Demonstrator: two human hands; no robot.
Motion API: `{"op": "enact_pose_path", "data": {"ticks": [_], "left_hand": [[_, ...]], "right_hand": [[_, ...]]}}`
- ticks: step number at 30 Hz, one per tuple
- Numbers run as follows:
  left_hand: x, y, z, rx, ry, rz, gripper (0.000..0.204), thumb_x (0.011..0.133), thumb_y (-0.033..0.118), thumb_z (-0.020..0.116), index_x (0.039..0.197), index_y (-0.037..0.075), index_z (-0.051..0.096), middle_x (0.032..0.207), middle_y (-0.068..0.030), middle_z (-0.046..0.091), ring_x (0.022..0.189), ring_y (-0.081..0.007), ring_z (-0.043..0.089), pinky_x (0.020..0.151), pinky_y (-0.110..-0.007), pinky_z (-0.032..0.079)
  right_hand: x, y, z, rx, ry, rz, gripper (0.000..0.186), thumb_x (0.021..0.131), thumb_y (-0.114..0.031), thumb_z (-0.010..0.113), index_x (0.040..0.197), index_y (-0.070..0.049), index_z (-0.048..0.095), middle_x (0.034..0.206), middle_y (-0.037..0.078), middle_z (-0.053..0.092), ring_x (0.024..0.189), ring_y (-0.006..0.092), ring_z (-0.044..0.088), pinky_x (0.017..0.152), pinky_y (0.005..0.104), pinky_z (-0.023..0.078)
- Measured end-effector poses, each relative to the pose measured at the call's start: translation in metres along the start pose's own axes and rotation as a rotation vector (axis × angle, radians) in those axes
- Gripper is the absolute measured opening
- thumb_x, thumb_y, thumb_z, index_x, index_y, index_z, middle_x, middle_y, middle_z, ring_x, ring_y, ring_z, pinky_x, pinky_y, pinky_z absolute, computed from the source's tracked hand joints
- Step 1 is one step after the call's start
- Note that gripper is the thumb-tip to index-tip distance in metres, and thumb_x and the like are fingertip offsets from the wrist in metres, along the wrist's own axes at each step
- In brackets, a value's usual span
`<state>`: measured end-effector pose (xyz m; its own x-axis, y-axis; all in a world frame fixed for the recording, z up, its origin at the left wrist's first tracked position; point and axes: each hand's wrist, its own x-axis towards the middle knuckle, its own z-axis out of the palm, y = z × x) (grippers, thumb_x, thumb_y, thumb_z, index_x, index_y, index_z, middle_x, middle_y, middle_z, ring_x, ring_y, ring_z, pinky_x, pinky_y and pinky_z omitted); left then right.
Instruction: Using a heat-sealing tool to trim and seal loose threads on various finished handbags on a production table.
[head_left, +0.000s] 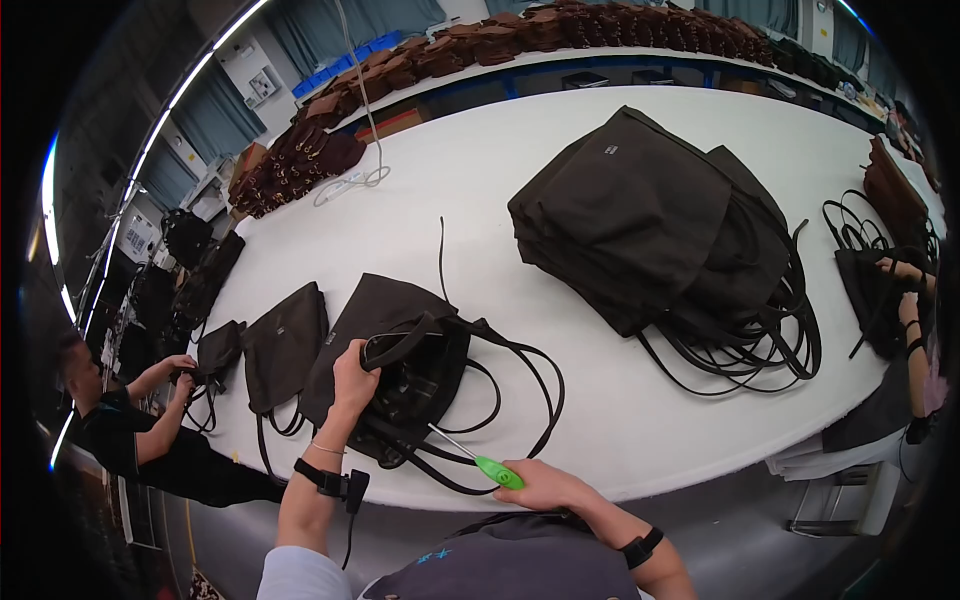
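In front of me a black bag (pixel 350 310) lies on the white table, its mouth gaping and its thin straps looping out to the right. My left hand (pixel 353 382) is closed on the bag's raised upper edge, by a folded dark band. The fingers of my right hand (pixel 548 486) wrap round a green-handled screwdriver (pixel 497 472). Its thin metal shaft points up and left toward the bag's straps; whether the tip touches them I cannot tell.
A tall pile of black bags (pixel 640 210) with tangled straps fills the table's right half. Another black bag (pixel 285 345) lies left of mine. Co-workers handle bags at the left (pixel 150 420) and right (pixel 905 290). A white cable (pixel 375 150) hangs down at the back.
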<state>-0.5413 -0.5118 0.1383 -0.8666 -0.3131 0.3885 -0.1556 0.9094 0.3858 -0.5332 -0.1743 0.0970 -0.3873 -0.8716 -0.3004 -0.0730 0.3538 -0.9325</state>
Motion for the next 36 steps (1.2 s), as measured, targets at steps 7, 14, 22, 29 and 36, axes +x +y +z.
{"op": "enact_pose_path", "data": {"ticks": [7,14,22,29,36], "left_hand": [[0.001,0.004,-0.015,0.032,0.003,0.059,0.027,0.065,-0.001,0.062,0.091,-0.001,0.056,0.077,-0.0192,0.061,0.075,-0.0355,0.061,0.067,-0.036,0.048],[0.002,0.008,-0.021,0.027,-0.031,0.066,0.026,0.066,0.001,0.065,0.090,0.000,0.056,0.078,-0.0194,0.062,0.078,-0.0371,0.061,0.067,-0.039,0.048],[0.008,0.006,-0.024,0.029,-0.019,0.065,0.027,0.064,0.000,0.064,0.090,-0.001,0.056,0.077,-0.0187,0.062,0.077,-0.0362,0.061,0.068,-0.038,0.048],[0.019,0.009,-0.035,0.011,-0.003,0.028,0.027,0.062,-0.001,0.060,0.089,-0.002,0.057,0.074,-0.0184,0.061,0.072,-0.0341,0.062,0.067,-0.035,0.048],[0.053,0.018,-0.100,0.031,0.169,-0.010,0.021,0.063,-0.001,0.056,0.083,-0.003,0.057,0.066,-0.0129,0.057,0.059,-0.0180,0.054,0.060,-0.031,0.044]], "right_hand": [[0.013,0.016,0.006,-0.052,0.041,0.092,0.041,0.077,-0.038,0.060,0.093,0.000,0.055,0.081,0.021,0.062,0.078,0.0363,0.060,0.070,0.0408,0.045],[0.017,0.024,0.008,-0.033,0.045,0.106,0.037,0.076,-0.034,0.062,0.090,0.000,0.056,0.077,0.019,0.062,0.070,0.0321,0.061,0.066,0.0394,0.046],[0.013,0.019,-0.001,0.080,-0.195,0.152,0.033,0.079,-0.030,0.061,0.088,0.001,0.054,0.066,0.011,0.056,0.053,0.0176,0.056,0.052,0.0313,0.046],[-0.001,0.014,-0.015,0.080,-0.042,0.187,0.034,0.079,-0.031,0.062,0.092,-0.001,0.053,0.069,0.011,0.057,0.054,0.0189,0.056,0.053,0.0315,0.046],[-0.050,0.028,-0.032,0.587,-0.207,-0.208,0.027,0.082,-0.023,0.067,0.094,-0.004,0.052,0.074,0.001,0.053,0.064,0.0098,0.050,0.061,0.0251,0.043]]}}
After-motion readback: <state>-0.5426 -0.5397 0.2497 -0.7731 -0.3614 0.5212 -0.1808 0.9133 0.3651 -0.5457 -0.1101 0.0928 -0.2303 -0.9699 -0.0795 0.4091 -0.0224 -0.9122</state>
